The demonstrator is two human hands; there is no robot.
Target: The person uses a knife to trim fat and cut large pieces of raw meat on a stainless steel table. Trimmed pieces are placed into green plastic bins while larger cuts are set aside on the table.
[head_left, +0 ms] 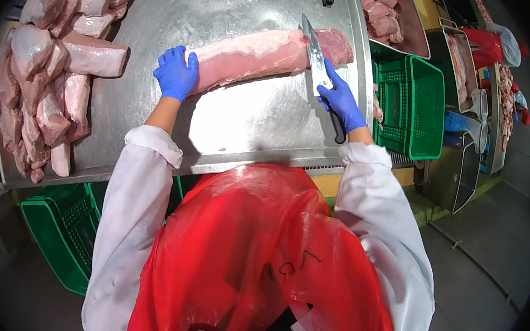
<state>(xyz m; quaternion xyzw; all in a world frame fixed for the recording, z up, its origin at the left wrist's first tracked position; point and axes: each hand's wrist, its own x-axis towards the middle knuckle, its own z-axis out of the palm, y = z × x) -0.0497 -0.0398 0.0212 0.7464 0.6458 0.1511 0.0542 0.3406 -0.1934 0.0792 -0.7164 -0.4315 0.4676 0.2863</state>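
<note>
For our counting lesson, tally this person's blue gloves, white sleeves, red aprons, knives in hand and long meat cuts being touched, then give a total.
Blue gloves: 2
White sleeves: 2
Red apron: 1
Knife in the right hand: 1
Long meat cut at the left hand: 1
Total: 7

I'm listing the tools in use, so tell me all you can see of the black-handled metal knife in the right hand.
The black-handled metal knife has a long, pointed, silvery blade with whitish patches, and a handle curving at its butt. The blue-gloved right hand grips it, tip slanting away from the person and leftward. The blade crosses the long pink slab of meat near its right end; whether it cuts in is unclear.
</note>
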